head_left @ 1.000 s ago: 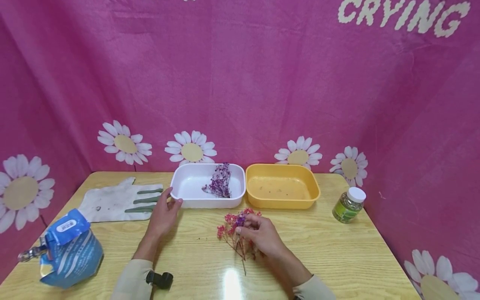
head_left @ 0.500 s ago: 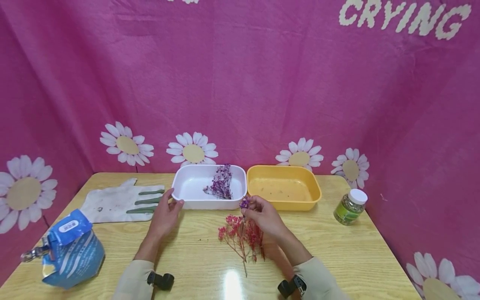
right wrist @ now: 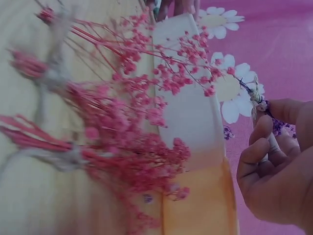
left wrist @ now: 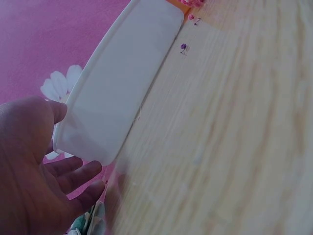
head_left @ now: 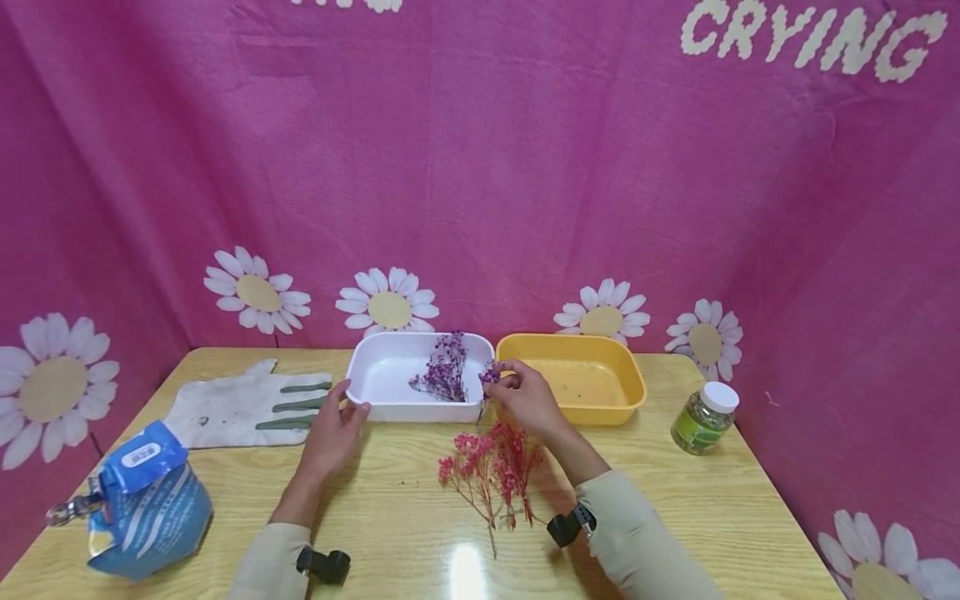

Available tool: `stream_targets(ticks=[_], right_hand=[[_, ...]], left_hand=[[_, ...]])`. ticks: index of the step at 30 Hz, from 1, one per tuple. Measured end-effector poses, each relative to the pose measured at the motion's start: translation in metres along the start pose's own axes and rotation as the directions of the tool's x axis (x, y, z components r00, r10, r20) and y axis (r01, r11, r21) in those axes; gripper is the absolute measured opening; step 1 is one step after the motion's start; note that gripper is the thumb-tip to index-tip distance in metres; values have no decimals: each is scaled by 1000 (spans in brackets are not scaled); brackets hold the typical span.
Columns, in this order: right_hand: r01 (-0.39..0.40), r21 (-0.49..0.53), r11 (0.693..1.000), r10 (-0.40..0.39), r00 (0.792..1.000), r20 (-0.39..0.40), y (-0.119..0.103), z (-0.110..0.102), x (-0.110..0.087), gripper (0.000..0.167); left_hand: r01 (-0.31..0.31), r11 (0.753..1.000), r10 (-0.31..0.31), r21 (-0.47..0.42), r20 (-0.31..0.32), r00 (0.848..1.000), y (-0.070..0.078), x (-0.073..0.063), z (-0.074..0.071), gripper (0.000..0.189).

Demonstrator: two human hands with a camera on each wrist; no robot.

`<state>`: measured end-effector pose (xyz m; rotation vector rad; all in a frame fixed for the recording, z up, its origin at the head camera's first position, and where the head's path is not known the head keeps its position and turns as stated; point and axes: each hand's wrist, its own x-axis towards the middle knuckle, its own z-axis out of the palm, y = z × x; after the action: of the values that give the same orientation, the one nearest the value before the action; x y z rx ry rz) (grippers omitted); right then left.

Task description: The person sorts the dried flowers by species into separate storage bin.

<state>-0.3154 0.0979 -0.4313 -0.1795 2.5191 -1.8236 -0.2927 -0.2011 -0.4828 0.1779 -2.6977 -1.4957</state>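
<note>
My right hand [head_left: 528, 400] pinches a small bunch of purple dried flowers [head_left: 489, 375] by its string-tied stems, at the right end of the white plastic tub [head_left: 420, 412]. Inside that tub lies another bunch of purple dried flowers [head_left: 444, 371]. At the tub's front left corner, my left hand [head_left: 333, 429] holds the rim between thumb and index finger; its other fingers spread loosely below, as the left wrist view shows. Several bunches of pink dried flowers [head_left: 512, 467] lie on the table in front, tied with string in the right wrist view [right wrist: 127, 112].
A yellow tub [head_left: 573, 412] stands against the white one, with small specks inside. Left are a stained white glove [head_left: 232, 408] with green fingers and a clipped blue bag [head_left: 153, 508]. A white-lidded jar [head_left: 703, 421] stands right. Pink flowered cloth [head_left: 480, 183] hangs behind.
My right hand has lifted the purple bunch off the pink ones and carried it forward to the white tub's right end. My left hand has stayed at the tub's corner.
</note>
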Motion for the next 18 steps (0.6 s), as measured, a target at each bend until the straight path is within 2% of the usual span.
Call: stream_targets(ticks=[5,8,13,18], right_hand=[[52,-176,983,-60,997,-40,-12,2,17,27],[39,-250,967,-55,997,-56,-20,1,27,29],[13,-325,946,-36,997,-66,-30,0,41,35],[-19,-325,946,-7,997,-77,-25,1,45,36]], left_hand=[[-2,1000,2,4,-8,1000,-2,2,-1,62],[-4,1000,4,10,-10,1000,-1,2,-1,62],[-1,1000,1,5,-15,1000,1,2,-2,62],[-13,1000,13,20,-18,1000,-1,1,0,61]])
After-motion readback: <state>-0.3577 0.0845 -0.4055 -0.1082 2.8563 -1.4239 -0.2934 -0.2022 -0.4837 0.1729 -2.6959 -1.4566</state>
